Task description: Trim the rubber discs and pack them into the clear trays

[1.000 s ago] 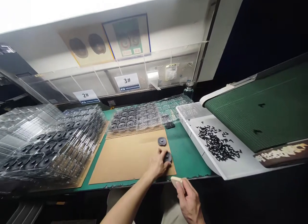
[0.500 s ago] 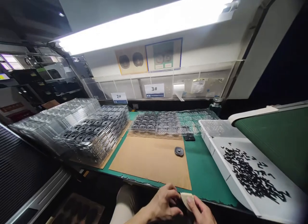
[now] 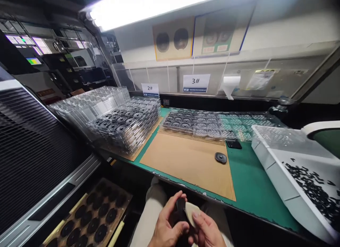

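Note:
Low in the view, my left hand point(image 3: 168, 224) is wrapped round a dark part point(image 3: 181, 208) held on its edge. My right hand point(image 3: 208, 227) pinches a cream-coloured pad point(image 3: 191, 212) against or close beside that part; exact contact cannot be made out. Another dark oval part point(image 3: 220, 158) lies alone near the right side of the brown cardboard sheet point(image 3: 186, 162). Behind the sheet, a clear tray point(image 3: 170, 129) holds dark parts in its left pockets.
Stacked clear trays point(image 3: 127, 133) stand at the left. A white bin point(image 3: 276, 165) of small black pieces is at the right, near a black flat object point(image 3: 234, 144). Below left sits a tray of round dark parts point(image 3: 92, 225). The green table's front edge point(image 3: 202, 195) lies beyond my hands.
The view has turned left and down, bringing the lower tray of round parts more fully into sight. The dark part in my left hand now shows more clearly beside the pad.

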